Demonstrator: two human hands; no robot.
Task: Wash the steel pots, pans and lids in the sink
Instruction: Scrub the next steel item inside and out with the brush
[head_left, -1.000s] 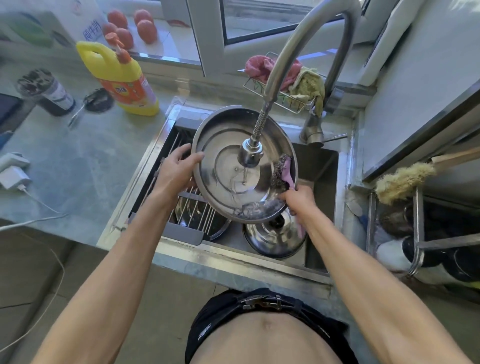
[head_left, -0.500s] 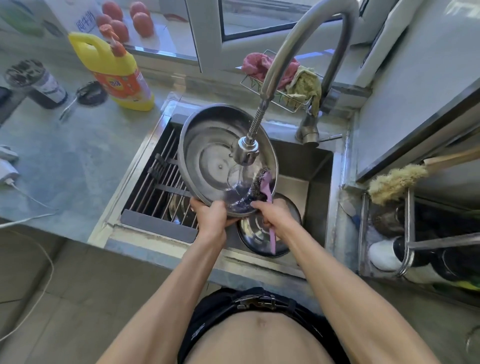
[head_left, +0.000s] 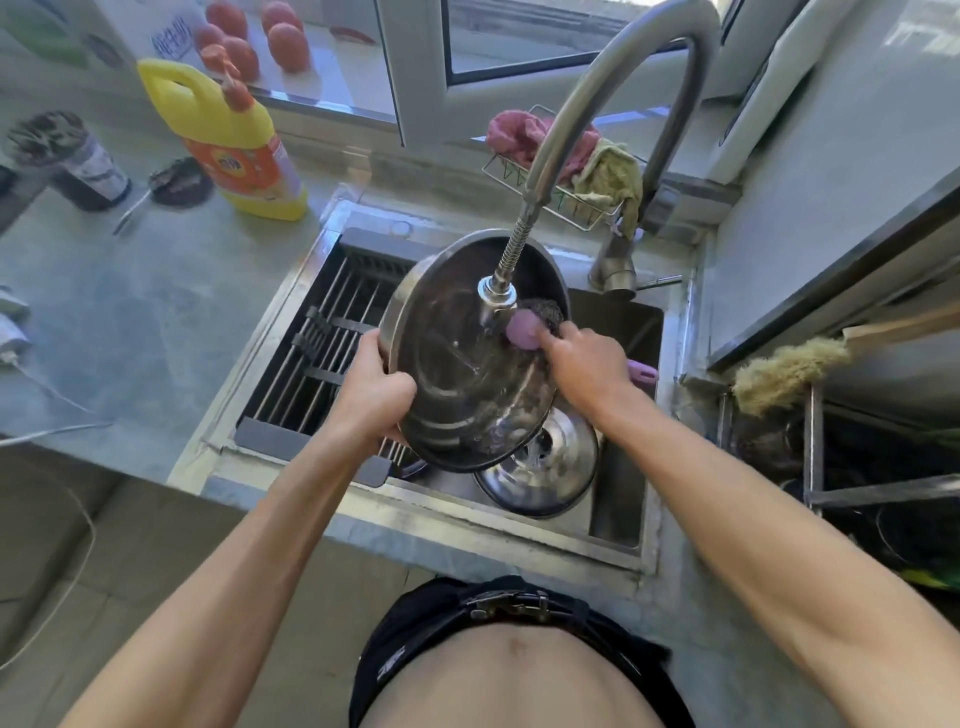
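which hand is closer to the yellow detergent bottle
Left. The left hand grips the steel pot's left rim, on the side of the sink toward the yellow detergent bottle. The right hand scrubs on the pot's far side, farther away.

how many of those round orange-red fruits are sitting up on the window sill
5 show, bunched at the sill's left end behind the yellow detergent bottle: one, one, one, one and one. The bottle or the frame's top edge may hide more.

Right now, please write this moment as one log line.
phase: scrubbing | left hand: grips steel pot rim | right hand: holds pink-handled scrubber inside pot | lid: in sink
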